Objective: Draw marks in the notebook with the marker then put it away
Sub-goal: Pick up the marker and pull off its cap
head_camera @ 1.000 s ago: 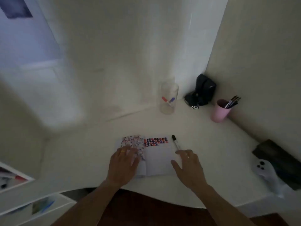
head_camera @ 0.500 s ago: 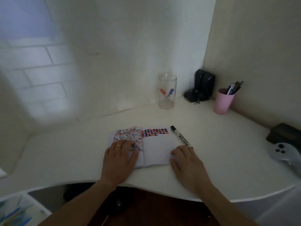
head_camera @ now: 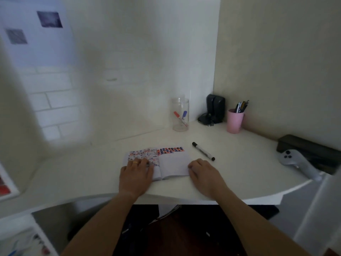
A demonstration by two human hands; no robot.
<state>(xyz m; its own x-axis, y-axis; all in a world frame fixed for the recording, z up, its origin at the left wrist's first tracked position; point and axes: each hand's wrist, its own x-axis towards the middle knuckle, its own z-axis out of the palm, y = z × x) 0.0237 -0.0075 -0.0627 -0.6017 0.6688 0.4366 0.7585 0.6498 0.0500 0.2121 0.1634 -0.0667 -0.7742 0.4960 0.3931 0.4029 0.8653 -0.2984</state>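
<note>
- Notebook: open on desk, marks along top of pages
- Left hand: flat, fingers spread, on left page
- Right hand: loosely curled, empty, at right page edge
- Marker: capped, lying just beyond right hand

The left hand hides perhaps half the notebook's left page.

Notebook: open on desk
Left hand: flat on left page
Marker: capped, two o'clock of notebook
Right hand: empty, beside right page
</note>
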